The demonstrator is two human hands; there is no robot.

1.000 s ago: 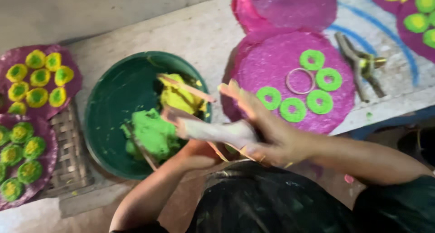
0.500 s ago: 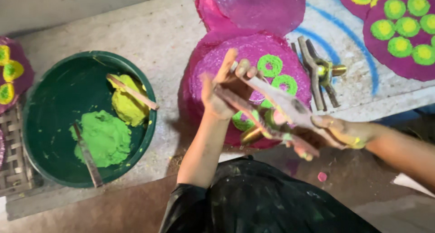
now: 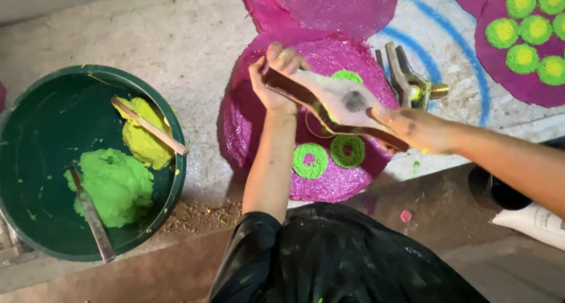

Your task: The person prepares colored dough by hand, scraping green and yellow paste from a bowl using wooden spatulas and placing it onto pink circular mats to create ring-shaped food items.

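My left hand [image 3: 275,85] and my right hand [image 3: 413,130] each grip one end of a long flat hinged paddle [image 3: 336,100], pale and smeared, with a dark spot in its middle. I hold it level just above a round magenta disc [image 3: 253,138]. Green rings [image 3: 310,160] lie on that disc, one partly hidden under the paddle. A thin metal ring [image 3: 311,128] shows below the paddle.
A dark green bowl [image 3: 35,144] at the left holds green dough [image 3: 115,182], yellow dough [image 3: 141,139] and two flat sticks. A metal clamp-like tool [image 3: 406,79] lies to the right of the disc. More magenta discs [image 3: 335,8] lie behind, one with yellow-green circles [image 3: 521,38].
Both hands carried the paddle from beside the bowl to over the magenta disc. It now lies flatter and higher than half a second ago. The view has shifted right.
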